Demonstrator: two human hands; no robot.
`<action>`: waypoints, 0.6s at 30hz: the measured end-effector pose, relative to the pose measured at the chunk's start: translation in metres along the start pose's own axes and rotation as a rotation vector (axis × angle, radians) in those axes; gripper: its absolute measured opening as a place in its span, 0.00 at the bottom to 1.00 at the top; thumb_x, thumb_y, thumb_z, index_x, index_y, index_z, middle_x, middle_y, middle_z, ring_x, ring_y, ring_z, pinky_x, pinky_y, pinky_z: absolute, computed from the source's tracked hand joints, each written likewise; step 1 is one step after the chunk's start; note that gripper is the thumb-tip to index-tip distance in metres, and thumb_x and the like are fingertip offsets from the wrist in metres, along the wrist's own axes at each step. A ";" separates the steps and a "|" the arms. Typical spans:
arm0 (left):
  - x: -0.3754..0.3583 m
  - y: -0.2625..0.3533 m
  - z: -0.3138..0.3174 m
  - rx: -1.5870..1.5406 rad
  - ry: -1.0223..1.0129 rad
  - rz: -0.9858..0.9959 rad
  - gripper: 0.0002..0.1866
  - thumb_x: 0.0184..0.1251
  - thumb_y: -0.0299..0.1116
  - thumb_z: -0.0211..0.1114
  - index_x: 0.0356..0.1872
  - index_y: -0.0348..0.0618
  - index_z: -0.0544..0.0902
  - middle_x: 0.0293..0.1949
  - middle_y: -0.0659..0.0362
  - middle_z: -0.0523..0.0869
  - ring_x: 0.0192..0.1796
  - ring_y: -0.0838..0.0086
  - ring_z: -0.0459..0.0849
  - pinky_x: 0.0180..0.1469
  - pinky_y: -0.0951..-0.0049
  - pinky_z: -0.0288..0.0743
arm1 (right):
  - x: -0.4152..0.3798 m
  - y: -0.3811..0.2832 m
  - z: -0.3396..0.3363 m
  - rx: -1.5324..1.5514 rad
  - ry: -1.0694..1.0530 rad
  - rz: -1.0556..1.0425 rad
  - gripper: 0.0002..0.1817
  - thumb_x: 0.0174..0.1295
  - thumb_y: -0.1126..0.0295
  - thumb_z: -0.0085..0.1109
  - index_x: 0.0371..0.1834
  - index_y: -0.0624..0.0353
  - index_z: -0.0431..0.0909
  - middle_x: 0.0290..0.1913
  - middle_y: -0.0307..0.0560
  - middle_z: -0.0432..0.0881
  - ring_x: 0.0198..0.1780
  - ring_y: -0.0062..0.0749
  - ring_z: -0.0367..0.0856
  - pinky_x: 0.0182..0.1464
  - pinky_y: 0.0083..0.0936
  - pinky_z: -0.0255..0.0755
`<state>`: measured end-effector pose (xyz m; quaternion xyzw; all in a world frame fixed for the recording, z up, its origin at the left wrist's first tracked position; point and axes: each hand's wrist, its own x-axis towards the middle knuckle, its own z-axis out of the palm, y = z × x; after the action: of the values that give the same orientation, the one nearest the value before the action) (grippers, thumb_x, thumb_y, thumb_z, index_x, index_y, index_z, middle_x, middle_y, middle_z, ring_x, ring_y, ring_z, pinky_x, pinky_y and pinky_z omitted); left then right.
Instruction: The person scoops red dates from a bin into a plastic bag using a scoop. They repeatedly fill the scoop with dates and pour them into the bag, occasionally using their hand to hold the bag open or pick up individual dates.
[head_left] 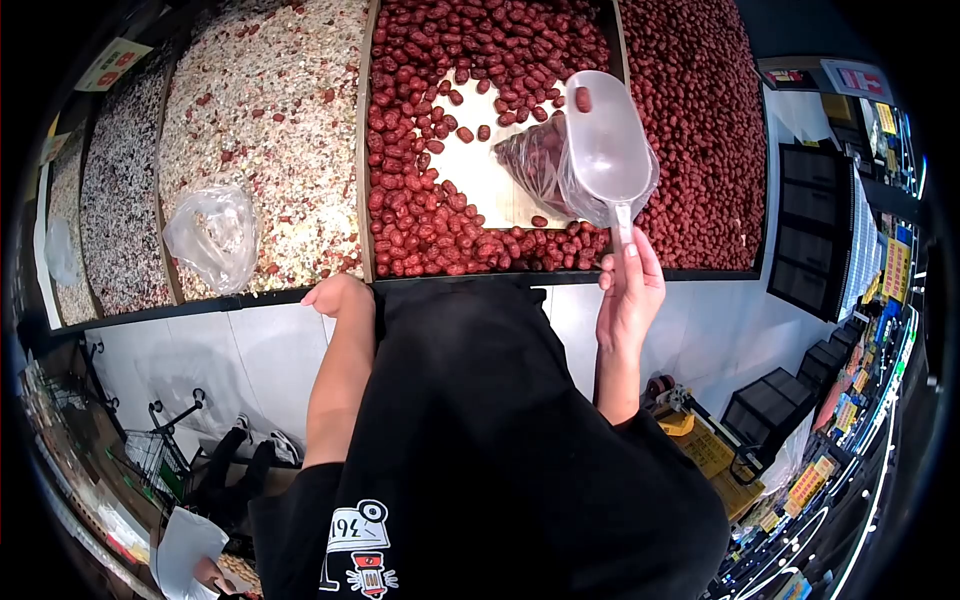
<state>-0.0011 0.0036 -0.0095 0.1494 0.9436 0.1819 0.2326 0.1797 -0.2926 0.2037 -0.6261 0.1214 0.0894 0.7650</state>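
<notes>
My right hand [632,280] is closed around the handle of a translucent plastic scoop [610,140]. One red date [583,99] lies near the scoop's far end. Partly beneath the scoop is a clear plastic bag [535,160] holding dates. It lies in a bin of red dates [425,225], where a patch of pale bottom [475,170] shows. At the bin's front edge, by the divider, my left hand [340,295] is bent at the wrist. Most of its fingers are hidden, and nothing shows in it.
Left of the divider [366,140] is a bin of mixed grains [270,110] with a crumpled clear bag [212,235] on it. Smaller dates [690,120] fill the right bin. Black crates [808,230] stand at right. Another person's legs [250,455] and a cart [155,465] are lower left.
</notes>
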 end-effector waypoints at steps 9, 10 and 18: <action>0.001 0.003 0.002 0.005 -0.011 -0.013 0.44 0.84 0.53 0.24 0.35 0.26 0.86 0.42 0.36 0.88 0.49 0.38 0.85 0.60 0.49 0.79 | 0.014 0.002 -0.038 -0.382 0.277 -0.347 0.21 0.71 0.74 0.63 0.63 0.72 0.76 0.48 0.48 0.87 0.39 0.22 0.84 0.34 0.16 0.75; 0.002 0.002 0.003 0.006 -0.012 -0.014 0.44 0.84 0.53 0.24 0.35 0.26 0.86 0.42 0.36 0.88 0.49 0.38 0.85 0.60 0.50 0.79 | 0.014 0.005 -0.041 -0.429 0.287 -0.372 0.20 0.71 0.74 0.63 0.63 0.72 0.76 0.50 0.49 0.87 0.42 0.22 0.85 0.38 0.17 0.77; 0.004 0.000 0.006 0.008 -0.018 -0.020 0.44 0.84 0.53 0.25 0.35 0.26 0.86 0.42 0.37 0.88 0.48 0.39 0.86 0.59 0.50 0.79 | 0.010 0.013 -0.035 -0.556 0.247 -0.539 0.18 0.70 0.79 0.62 0.62 0.71 0.78 0.59 0.50 0.83 0.58 0.29 0.82 0.63 0.27 0.75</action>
<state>-0.0019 0.0069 -0.0157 0.1426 0.9437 0.1744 0.2423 0.1827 -0.3248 0.1820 -0.8246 0.0151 -0.1609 0.5421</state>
